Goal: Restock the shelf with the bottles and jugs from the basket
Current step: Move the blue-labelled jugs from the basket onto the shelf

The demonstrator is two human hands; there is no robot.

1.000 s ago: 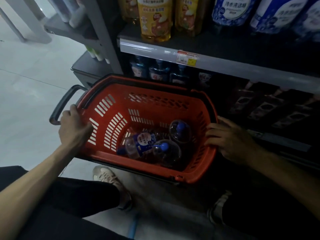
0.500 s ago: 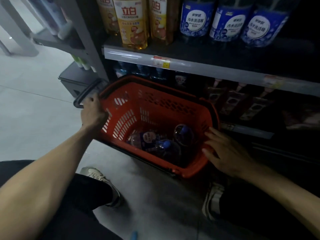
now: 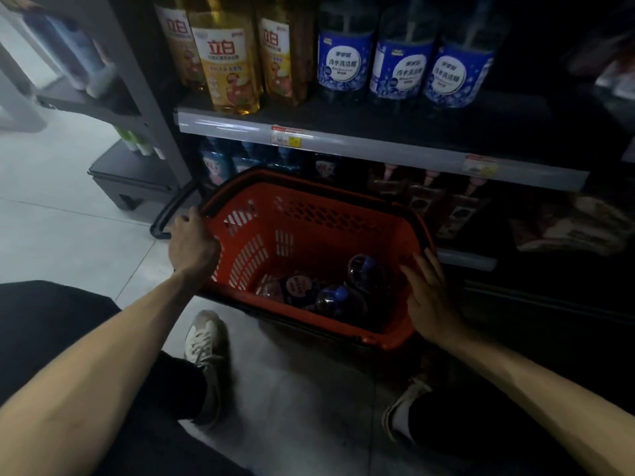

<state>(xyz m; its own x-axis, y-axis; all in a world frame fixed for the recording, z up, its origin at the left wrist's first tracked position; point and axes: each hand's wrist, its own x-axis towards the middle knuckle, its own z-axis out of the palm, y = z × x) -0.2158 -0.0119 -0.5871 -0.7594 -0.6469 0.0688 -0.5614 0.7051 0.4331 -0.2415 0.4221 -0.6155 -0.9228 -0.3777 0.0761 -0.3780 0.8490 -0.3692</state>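
The red basket [image 3: 326, 235] has slid away from the person and now sits on the floor, close up to the shelf [image 3: 343, 146]. The left hand [image 3: 192, 245] has moved up to the basket's corner by the black handle [image 3: 171, 214] and grips the rim there. The right hand [image 3: 429, 300] touches the other end, its fingers [image 3: 417, 266] straight and spread. The basket looks parked, so unloading can start. Three bottles [image 3: 338, 298] still lie at its bottom. Yellow bottles [image 3: 226, 63] and blue-label bottles [image 3: 343, 60] fill the shelf above. The low shelf is dark and looks crowded.

One red basket [image 3: 326, 235], three bottles [image 3: 299, 292] in it, three yellow jugs [image 3: 225, 63] and three blue-labelled bottles [image 3: 400, 70] above.
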